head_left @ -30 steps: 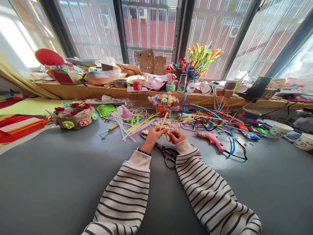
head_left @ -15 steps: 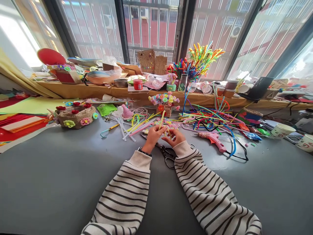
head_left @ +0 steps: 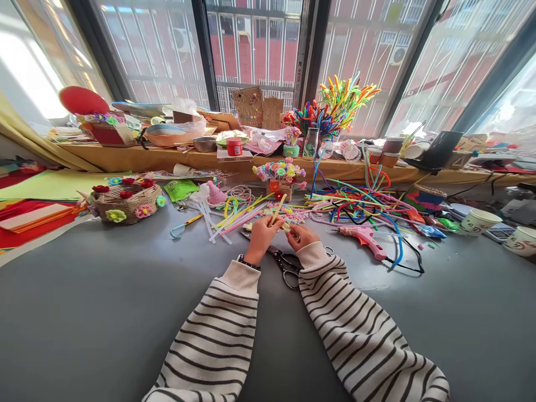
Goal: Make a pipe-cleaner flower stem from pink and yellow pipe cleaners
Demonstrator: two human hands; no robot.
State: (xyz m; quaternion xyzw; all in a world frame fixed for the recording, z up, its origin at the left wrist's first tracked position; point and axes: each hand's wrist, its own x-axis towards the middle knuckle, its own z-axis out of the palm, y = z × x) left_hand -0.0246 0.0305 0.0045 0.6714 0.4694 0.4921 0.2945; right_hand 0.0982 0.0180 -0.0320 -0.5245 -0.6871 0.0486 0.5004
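Vs. 1 s ago, our fingertips have drawn slightly apart, and the loop that hung betw. them no longer dangles; the free tip of the yellow pipe cleaner (head_left: 278,209) now leans a bit more to the R than ½ s ago. It's up in our hands over the mid. of the grey table (head_left: 104,307), w/ its far end rising at a tilt above our L hand (head_left: 262,237). L thumb & fingers pinch it; R hand (head_left: 304,237) is just beside, fingers curled in & gripping the other stretch, tho exact fingertip contact is too small to make out. Below & betw. our wrists lie the black-handled scissors (head_left: 290,272), partly hidden. To our R is the pink glue gun (head_left: 367,240) on its side, w/ a blk. cord; behind it, a multicol. heap of pipe cleaners (head_left: 355,200). Straight ahead, near the sill, we've a sm. basket of flowers (head_left: 280,172); far L, a lrg. woven basket (head_left: 129,212) w/ flowers on its rim & side. Paper cups (head_left: 479,222) stand far R.
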